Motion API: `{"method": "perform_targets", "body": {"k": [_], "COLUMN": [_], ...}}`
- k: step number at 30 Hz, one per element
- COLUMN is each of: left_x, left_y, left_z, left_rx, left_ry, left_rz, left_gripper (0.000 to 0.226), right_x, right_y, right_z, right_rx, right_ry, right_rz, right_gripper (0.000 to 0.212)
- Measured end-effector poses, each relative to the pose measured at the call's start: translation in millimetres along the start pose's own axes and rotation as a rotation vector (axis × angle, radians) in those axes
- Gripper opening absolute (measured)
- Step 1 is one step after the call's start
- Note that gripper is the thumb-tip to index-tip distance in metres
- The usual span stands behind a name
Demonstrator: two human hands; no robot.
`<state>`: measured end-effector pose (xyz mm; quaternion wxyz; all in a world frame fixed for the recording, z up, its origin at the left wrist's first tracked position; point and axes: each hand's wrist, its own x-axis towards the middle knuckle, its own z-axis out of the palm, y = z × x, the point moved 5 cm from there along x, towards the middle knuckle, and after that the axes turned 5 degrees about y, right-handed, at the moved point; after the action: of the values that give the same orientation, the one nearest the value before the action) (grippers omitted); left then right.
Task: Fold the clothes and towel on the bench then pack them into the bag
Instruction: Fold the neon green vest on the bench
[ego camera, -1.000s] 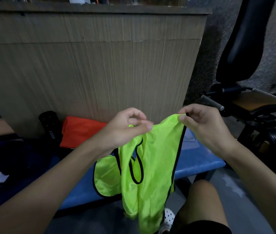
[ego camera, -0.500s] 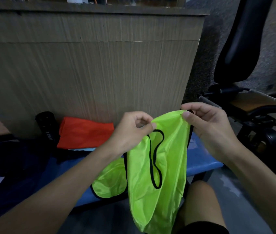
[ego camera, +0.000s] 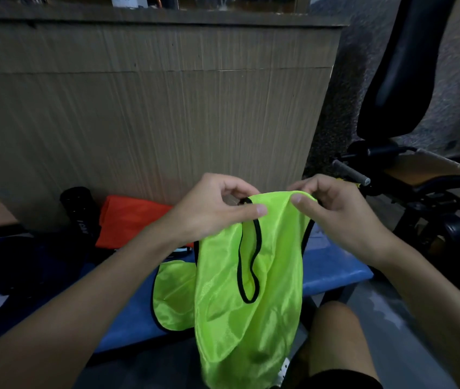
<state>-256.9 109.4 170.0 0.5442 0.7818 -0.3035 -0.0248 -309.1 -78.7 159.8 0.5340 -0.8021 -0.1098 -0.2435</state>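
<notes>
A neon green mesh vest (ego camera: 254, 290) with black trim hangs in front of me, above the blue bench (ego camera: 332, 268). My left hand (ego camera: 212, 206) pinches its top edge on the left, and my right hand (ego camera: 335, 209) pinches the top edge on the right. The two hands are close together, with the vest draped down past the bench edge. One lobe of the vest rests on the bench at lower left. A folded orange cloth (ego camera: 133, 220) lies on the bench behind my left arm. A dark bag (ego camera: 23, 265) sits at the left, its inside too dark to make out.
A black cylinder (ego camera: 79, 209) stands beside the orange cloth against the wooden counter wall (ego camera: 150, 108). Black gym equipment with a padded seat (ego camera: 408, 63) and metal handles stands at the right. My bare knee (ego camera: 335, 338) is below the vest.
My hands have drawn closer together and lifted the vest's top edge a little, so the vest hangs more gathered, with the black-trimmed opening now facing me.
</notes>
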Motion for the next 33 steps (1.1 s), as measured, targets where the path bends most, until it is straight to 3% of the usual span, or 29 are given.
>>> {"method": "perform_targets", "body": {"k": [3, 8, 12, 15, 21, 24, 27, 29, 33], "left_x": [-2, 3, 3, 4, 7, 5, 1, -1, -7], "left_y": [-5, -11, -10, -9, -4, 3, 10, 13, 5], "left_z": [5, -2, -3, -3, -14, -15, -12, -10, -18], "left_rx": [0.035, 0.073, 0.063, 0.036, -0.048, -0.173, -0.196, -0.195, -0.133], "left_ry": [-0.076, 0.055, 0.045, 0.056, 0.206, 0.177, 0.079, 0.019, -0.029], "left_rz": [-0.021, 0.051, 0.087, 0.087, 0.104, 0.141, 0.225, 0.251, 0.234], "left_gripper": [0.024, 0.008, 0.009, 0.010, 0.021, 0.020, 0.021, 0.024, 0.028], "right_x": [2, 3, 3, 3, 2, -1, -6, -11, -9], "right_y": [-8, -6, 5, 5, 0, -4, -16, -18, -13], "right_z": [1, 0, -1, 1, 5, 25, 45, 56, 57], "right_rx": [0.014, -0.010, -0.273, -0.349, -0.023, 0.111, 0.004, 0.007, -0.005], "right_ry": [0.029, 0.028, -0.105, -0.131, 0.060, -0.042, -0.229, -0.324, -0.245], "right_rz": [-0.004, 0.005, 0.015, 0.010, 0.106, 0.213, 0.150, 0.149, 0.090], "right_gripper": [0.038, 0.030, 0.005, 0.011, 0.021, 0.024, 0.036, 0.022, 0.025]}}
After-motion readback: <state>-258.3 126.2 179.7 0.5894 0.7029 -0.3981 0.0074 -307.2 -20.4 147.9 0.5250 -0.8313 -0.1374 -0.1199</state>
